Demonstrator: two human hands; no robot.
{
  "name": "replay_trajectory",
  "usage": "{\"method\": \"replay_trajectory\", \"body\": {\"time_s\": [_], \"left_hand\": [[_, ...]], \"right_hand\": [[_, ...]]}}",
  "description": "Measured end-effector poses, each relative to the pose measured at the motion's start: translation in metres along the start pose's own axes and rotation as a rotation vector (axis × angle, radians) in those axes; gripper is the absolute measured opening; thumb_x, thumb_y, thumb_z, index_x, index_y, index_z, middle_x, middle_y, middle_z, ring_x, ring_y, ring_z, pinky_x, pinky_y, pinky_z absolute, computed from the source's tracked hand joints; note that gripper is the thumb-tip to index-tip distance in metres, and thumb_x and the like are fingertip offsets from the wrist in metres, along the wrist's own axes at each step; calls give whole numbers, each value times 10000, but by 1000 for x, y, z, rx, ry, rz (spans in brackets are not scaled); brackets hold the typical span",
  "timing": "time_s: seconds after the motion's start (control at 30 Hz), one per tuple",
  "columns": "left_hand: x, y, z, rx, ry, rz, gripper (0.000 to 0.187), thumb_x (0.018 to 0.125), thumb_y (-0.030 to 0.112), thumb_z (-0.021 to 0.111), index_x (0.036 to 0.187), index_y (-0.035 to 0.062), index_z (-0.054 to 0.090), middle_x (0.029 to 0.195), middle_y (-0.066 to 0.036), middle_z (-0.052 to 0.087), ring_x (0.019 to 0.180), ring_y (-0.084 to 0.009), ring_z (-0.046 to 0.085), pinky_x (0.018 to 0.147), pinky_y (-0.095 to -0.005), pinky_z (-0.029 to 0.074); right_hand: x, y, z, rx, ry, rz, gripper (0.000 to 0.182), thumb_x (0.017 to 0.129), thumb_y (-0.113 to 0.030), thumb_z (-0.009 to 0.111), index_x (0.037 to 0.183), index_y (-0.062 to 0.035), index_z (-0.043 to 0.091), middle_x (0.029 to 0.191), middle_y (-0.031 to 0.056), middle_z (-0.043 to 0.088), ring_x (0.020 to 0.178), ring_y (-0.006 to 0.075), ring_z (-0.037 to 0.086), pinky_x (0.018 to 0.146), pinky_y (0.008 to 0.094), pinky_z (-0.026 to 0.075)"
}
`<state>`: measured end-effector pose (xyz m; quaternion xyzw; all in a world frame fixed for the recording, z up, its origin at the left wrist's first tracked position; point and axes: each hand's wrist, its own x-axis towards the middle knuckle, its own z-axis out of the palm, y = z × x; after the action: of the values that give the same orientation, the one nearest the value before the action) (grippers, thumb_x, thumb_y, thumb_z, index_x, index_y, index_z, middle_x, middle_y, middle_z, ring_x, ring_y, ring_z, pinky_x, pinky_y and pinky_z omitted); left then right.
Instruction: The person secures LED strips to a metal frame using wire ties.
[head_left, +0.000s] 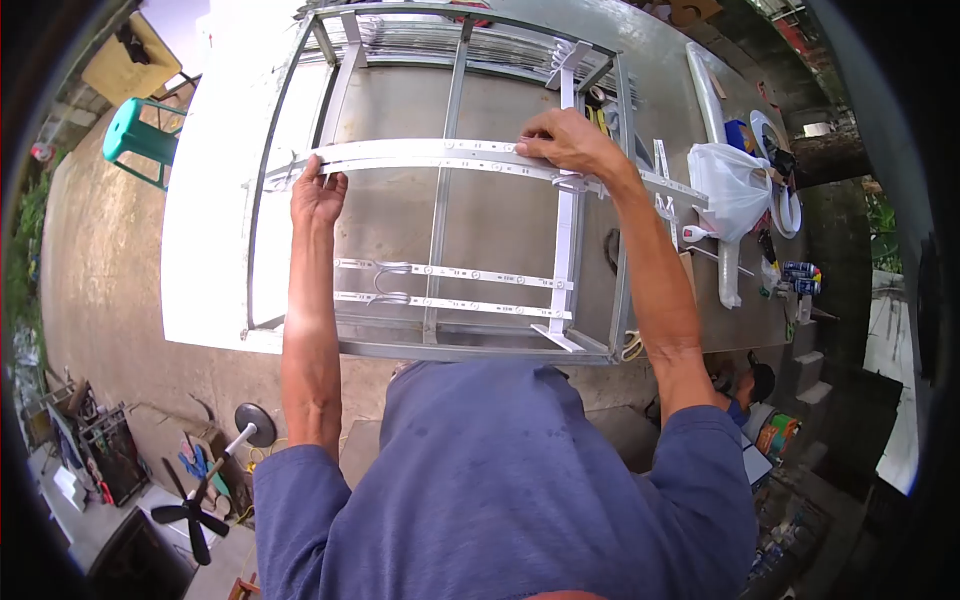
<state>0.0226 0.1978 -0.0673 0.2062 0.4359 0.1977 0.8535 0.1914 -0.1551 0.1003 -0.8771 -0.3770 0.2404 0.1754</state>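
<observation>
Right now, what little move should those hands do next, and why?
Maybe the right hand should gently ease the upper white strip away from the lower white strip. Its fingers touch the upper one, and these two lie close together, while the two nearer strips lie with a clear gap between them.

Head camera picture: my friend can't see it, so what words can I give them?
A left hand and a right hand hold long white strips across a metal frame. Two other strips show lower in the picture. A green stool stands at the picture's left; a white plastic bag is at the right.
</observation>
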Motion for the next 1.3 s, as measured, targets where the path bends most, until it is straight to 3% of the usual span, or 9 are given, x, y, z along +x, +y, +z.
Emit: {"method": "replay_trajectory", "body": {"time_s": [0.2,0.27,0.3,0.47,0.57,0.67,1.0,1.17,1.3], "left_hand": [[26,54,-19,-141,-24,91,257,1049,193,569,1224,21,644,1205,-71,693,1013,-214,626,755,-338,544],[47,58,-33,-98,-21,100,263,1062,191,542,1232,22,650,1205,-65,695,1068,-210,610,821,-358,532],[30,52,-22,-31,49,131,261,1067,192,533,1235,24,641,1214,-56,695,1131,-213,582,932,-405,492],[27,46,-28,-19,84,109,256,1076,170,498,1256,12,587,1254,-76,682,1188,-249,562,1060,-478,432],[31,50,-29,-38,149,164,289,1085,168,465,1257,-25,595,1260,-145,668,1173,-284,607,1013,-500,518],[47,52,-41,4,169,240,358,1112,175,379,1296,-28,609,1227,-144,660,1117,-281,629,972,-462,566],[39,50,-38,80,201,268,353,1102,171,400,1296,-38,608,1258,-164,646,1133,-296,636,977,-495,565],[38,39,-40,129,167,228,270,1074,151,494,1251,-3,625,1223,-113,697,1083,-259,664,901,-472,570],[31,34,-29,126,225,222,271,1074,128,471,1240,-2,640,1187,-99,703,1069,-251,665,883,-463,555]], "right_hand": [[69,-18,50,52,-61,-6,351,900,-388,711,1116,-115,763,1045,152,749,1026,347,688,880,469,534],[77,-25,63,80,-35,-26,343,903,-369,706,1114,-103,760,1014,162,745,991,352,689,859,463,531],[78,-28,70,86,-15,-30,330,905,-347,700,1101,-88,760,982,172,742,954,355,691,835,455,529],[81,-11,105,163,-77,-2,333,914,-347,690,1096,-75,752,1005,171,738,958,360,684,842,459,524],[76,-14,125,158,-62,11,318,906,-375,710,1099,-129,764,1053,155,745,1029,348,687,871,477,537],[65,-36,135,181,-11,14,301,917,-334,692,1079,-90,759,1001,169,741,969,375,683,868,481,526],[64,-36,146,285,-82,39,314,912,-353,706,1080,-93,755,969,171,737,952,366,686,830,462,525],[67,11,155,296,-5,-47,277,939,-331,668,1041,-90,759,895,160,736,861,340,690,779,442,518],[68,34,148,346,-40,16,272,957,-319,630,1015,-82,751,875,147,733,822,330,676,774,432,512]]}}
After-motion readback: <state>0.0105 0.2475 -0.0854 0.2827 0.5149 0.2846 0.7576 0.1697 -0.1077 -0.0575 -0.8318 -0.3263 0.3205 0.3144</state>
